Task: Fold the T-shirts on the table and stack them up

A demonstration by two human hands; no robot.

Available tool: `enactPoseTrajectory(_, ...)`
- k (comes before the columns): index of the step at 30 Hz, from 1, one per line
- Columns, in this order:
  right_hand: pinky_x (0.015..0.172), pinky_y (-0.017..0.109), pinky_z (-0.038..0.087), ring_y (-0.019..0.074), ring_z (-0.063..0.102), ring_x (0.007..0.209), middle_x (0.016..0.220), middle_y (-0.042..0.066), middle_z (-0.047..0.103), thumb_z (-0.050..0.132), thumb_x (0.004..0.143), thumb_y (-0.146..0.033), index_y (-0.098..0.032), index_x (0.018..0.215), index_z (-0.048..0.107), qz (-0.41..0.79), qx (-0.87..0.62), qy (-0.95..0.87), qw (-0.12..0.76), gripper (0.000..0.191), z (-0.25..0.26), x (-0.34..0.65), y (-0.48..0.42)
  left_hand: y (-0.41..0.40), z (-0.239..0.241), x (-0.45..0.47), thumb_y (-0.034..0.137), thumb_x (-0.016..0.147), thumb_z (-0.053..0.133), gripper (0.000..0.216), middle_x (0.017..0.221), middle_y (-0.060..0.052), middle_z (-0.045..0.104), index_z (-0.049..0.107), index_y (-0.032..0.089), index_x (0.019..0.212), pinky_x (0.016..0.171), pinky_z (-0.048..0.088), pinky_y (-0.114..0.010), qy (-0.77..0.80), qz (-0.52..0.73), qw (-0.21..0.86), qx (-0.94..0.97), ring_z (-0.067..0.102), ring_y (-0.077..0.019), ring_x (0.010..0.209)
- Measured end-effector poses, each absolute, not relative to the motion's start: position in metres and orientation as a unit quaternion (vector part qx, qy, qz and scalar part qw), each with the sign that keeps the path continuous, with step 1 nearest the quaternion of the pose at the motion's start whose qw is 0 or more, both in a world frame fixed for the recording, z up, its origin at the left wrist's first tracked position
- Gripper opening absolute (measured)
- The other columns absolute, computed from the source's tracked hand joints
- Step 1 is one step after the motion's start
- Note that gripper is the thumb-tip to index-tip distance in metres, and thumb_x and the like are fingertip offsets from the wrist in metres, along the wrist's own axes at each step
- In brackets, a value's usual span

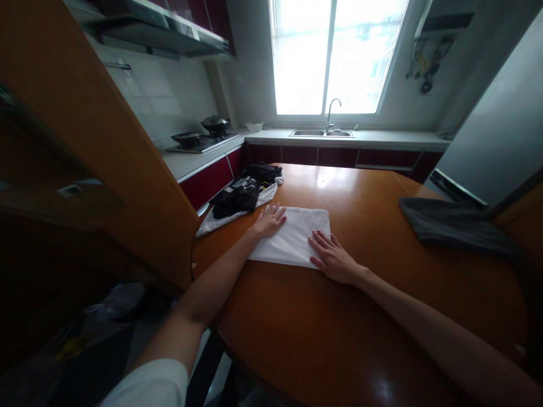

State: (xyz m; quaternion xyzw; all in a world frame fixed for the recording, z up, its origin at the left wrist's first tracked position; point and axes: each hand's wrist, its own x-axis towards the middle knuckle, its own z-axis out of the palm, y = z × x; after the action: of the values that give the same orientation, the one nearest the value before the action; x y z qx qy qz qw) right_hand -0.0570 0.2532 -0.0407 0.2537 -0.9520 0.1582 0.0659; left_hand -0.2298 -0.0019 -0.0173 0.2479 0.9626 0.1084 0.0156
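Here, nearest the camera, a white sleeve [148, 384] covers the left upper arm; both forearms extend over a wooden table [305, 322] with a glossy orange-brown top and a curved edge. The right hand [333, 257] lies palm down, fingers extended, on the right part of a folded white cloth [291, 240]. The left hand [270, 219] lies palm down on the cloth's upper left part, fingers spread. The hands are apart, and neither grips the fabric.

The cloth is positioned flat on the table, between and beneath the hands. It is plain white, folded to a compact, roughly four-sided shape. The near edge is nearly straight; the upper right corner is slightly rounded. Shallow creases cross the surface. The garment type cannot be determined.

Left of the cloth, a heap of black and white garments [241, 195] rests at the table edge. At the far right lies a dark grey fabric piece [453, 226]. Beyond the table, a lidded wok [215, 122] stands on the cooktop [203, 145]. A double-basin sink [309, 133] with a curved faucet [328, 116] is set below the bright window [301, 56].
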Motion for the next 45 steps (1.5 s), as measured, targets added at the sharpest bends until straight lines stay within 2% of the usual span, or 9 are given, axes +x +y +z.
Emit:
enactPoseTrajectory(5, 0.124, 0.052, 0.016, 0.0262, 0.019, 0.155, 0.166, 0.015, 0.025, 0.026, 0.106, -0.049, -0.016, 0.158, 0.036, 0.214, 0.141, -0.959, 0.117, 0.062, -0.021, -0.083, 0.262, -0.004, -0.020, -0.234, 0.053, 0.105, 0.021, 0.063, 0.169, -0.010, 0.015, 0.029, 0.024, 0.160, 0.119, 0.010, -0.066, 0.966, 0.086, 0.011, 0.245, 0.007, -0.0359, 0.156)
enactPoseTrajectory(10, 0.122, 0.055, 0.016, 0.0284, 0.014, 0.155, 0.168, 0.015, 0.019, 0.032, 0.104, -0.041, -0.014, 0.159, 0.031, 0.198, 0.058, -0.967, 0.150, 0.061, 0.007, -0.135, 0.254, -0.004, -0.023, -0.237, 0.056, 0.104, 0.023, 0.063, 0.170, -0.007, 0.015, 0.030, 0.026, 0.160, 0.116, 0.007, -0.073, 0.967, 0.084, 0.014, 0.239, 0.002, -0.0404, 0.155)
enactPoseTrajectory(17, 0.123, 0.057, 0.007, 0.0293, 0.012, 0.155, 0.167, 0.018, 0.018, 0.037, 0.101, -0.048, -0.009, 0.159, 0.029, 0.154, -0.003, -0.987, 0.040, 0.070, -0.022, -0.160, 0.232, -0.006, -0.025, -0.242, 0.059, 0.102, 0.024, 0.065, 0.170, -0.005, 0.016, 0.029, 0.030, 0.160, 0.116, 0.016, -0.071, 0.967, 0.097, 0.025, 0.233, 0.006, -0.0384, 0.155)
enactPoseTrajectory(26, 0.123, 0.055, 0.006, 0.0259, 0.012, 0.156, 0.167, 0.015, 0.019, 0.036, 0.102, -0.047, -0.012, 0.158, 0.032, 0.169, 0.111, -0.972, 0.118, 0.066, -0.003, -0.125, 0.210, -0.005, -0.027, -0.245, 0.058, 0.102, 0.024, 0.064, 0.170, -0.006, 0.017, 0.029, 0.030, 0.160, 0.115, 0.019, -0.070, 0.966, 0.089, 0.020, 0.242, 0.010, -0.0392, 0.155)
enactPoseTrajectory(32, 0.123, 0.056, 0.008, 0.0295, 0.016, 0.155, 0.166, 0.017, 0.023, 0.038, 0.101, -0.054, -0.014, 0.156, 0.039, 0.182, 0.204, -0.961, 0.041, 0.067, -0.027, -0.094, 0.185, -0.005, -0.031, -0.245, 0.057, 0.103, 0.027, 0.063, 0.169, -0.006, 0.019, 0.031, 0.030, 0.159, 0.115, 0.019, -0.070, 0.964, 0.096, 0.010, 0.247, 0.011, -0.0396, 0.154)
enactPoseTrajectory(36, 0.122, 0.052, 0.016, 0.0284, 0.024, 0.153, 0.163, 0.017, 0.032, 0.042, 0.101, -0.049, -0.016, 0.150, 0.047, 0.238, 0.174, -0.951, 0.094, 0.060, -0.027, -0.100, 0.193, -0.008, -0.029, -0.255, 0.052, 0.100, 0.040, 0.060, 0.166, -0.007, 0.030, 0.041, 0.027, 0.155, 0.119, 0.023, -0.057, 0.959, 0.168, -0.011, 0.228, 0.020, -0.0342, 0.153)
enactPoseTrajectory(40, 0.113, 0.042, 0.036, 0.0265, 0.051, 0.133, 0.144, 0.016, 0.057, 0.043, 0.100, -0.035, -0.014, 0.137, 0.059, 0.314, 0.055, -0.923, 0.215, 0.046, -0.018, -0.116, 0.222, -0.026, -0.018, -0.270, 0.043, 0.093, 0.055, 0.053, 0.144, -0.017, 0.057, 0.060, 0.013, 0.137, 0.112, 0.038, -0.038, 0.960, 0.250, -0.078, 0.100, 0.049, -0.0294, 0.137)
enactPoseTrajectory(43, 0.103, 0.039, 0.043, 0.0268, 0.060, 0.116, 0.123, 0.014, 0.067, 0.043, 0.097, -0.029, -0.014, 0.125, 0.066, 0.322, -0.052, -0.913, 0.245, 0.039, -0.018, -0.129, 0.248, -0.045, -0.012, -0.275, 0.047, 0.087, 0.063, 0.041, 0.101, -0.017, 0.074, 0.074, 0.012, 0.104, 0.090, 0.050, -0.034, 0.964, 0.259, -0.058, 0.030, 0.068, -0.0317, 0.107)
enactPoseTrajectory(45, 0.101, 0.038, 0.043, 0.0275, 0.060, 0.113, 0.118, 0.014, 0.068, 0.042, 0.096, -0.029, -0.014, 0.118, 0.068, 0.308, -0.095, -0.919, 0.227, 0.037, -0.021, -0.136, 0.260, -0.053, -0.012, -0.274, 0.049, 0.082, 0.069, 0.035, 0.074, -0.011, 0.072, 0.073, 0.015, 0.082, 0.073, 0.051, -0.030, 0.961, 0.275, -0.028, 0.010, 0.071, -0.0285, 0.084)
